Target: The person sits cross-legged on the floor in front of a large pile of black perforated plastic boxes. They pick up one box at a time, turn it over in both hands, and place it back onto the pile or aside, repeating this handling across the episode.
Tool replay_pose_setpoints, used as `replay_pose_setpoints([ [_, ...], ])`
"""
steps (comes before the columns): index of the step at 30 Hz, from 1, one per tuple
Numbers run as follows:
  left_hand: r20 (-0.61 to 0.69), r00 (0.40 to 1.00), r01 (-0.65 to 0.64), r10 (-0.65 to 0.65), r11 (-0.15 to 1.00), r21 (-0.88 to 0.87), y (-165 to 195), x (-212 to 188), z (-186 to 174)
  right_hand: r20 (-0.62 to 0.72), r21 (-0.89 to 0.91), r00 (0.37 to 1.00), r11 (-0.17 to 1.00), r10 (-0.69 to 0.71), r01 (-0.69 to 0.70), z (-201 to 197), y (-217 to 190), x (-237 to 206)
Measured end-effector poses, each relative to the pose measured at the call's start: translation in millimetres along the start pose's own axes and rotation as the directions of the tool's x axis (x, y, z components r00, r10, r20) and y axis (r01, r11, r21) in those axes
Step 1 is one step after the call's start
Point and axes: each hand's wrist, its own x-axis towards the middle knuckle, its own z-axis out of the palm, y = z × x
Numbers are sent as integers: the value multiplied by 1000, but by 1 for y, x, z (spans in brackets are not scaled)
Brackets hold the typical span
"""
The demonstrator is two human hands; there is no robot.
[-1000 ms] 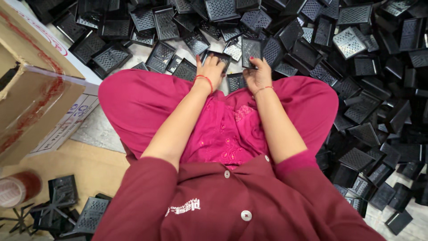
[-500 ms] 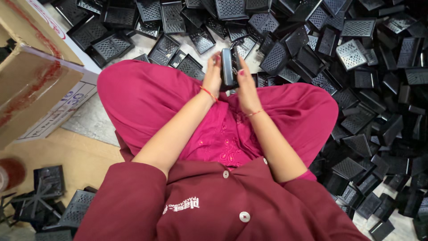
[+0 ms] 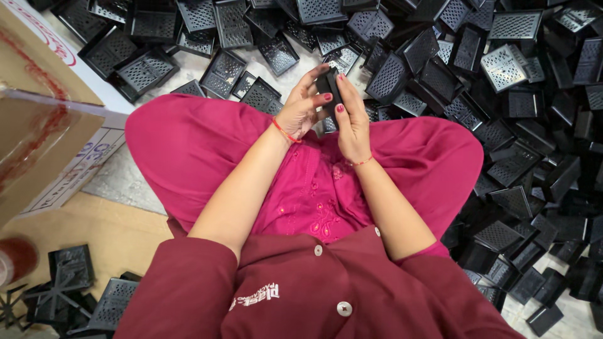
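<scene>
I sit cross-legged on the floor in pink trousers. My left hand (image 3: 301,107) and my right hand (image 3: 350,119) hold one small black perforated plastic piece (image 3: 328,83) between them, upright, above my knees. Fingers of both hands wrap its edges; the left is on its left side, the right on its right side. Much of the piece is hidden by my fingers.
A large heap of black perforated plastic trays (image 3: 502,94) covers the floor ahead and to the right. A cardboard box (image 3: 38,125) stands at the left. More black pieces (image 3: 75,289) lie at the lower left, beside a reddish round container (image 3: 16,260).
My hands have lifted from the pile on the floor, bringing up one black piece, and drawn it closer to my lap. It is now held upright between both hands.
</scene>
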Motion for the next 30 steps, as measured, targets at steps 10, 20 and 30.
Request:
replay_pose_setpoints([
  [10, 4, 999, 53, -53, 998, 18, 12, 0, 7, 1, -109, 1000, 994, -31, 31, -5, -16, 4],
  [20, 11, 998, 65, -65, 998, 18, 13, -3, 10, -11, 47, 998, 997, -57, 57, 5, -3, -5],
  [30, 97, 994, 50, -45, 997, -53, 14, -8, 15, -71, -19, 992, 994, -108, 107, 10, -10, -12],
])
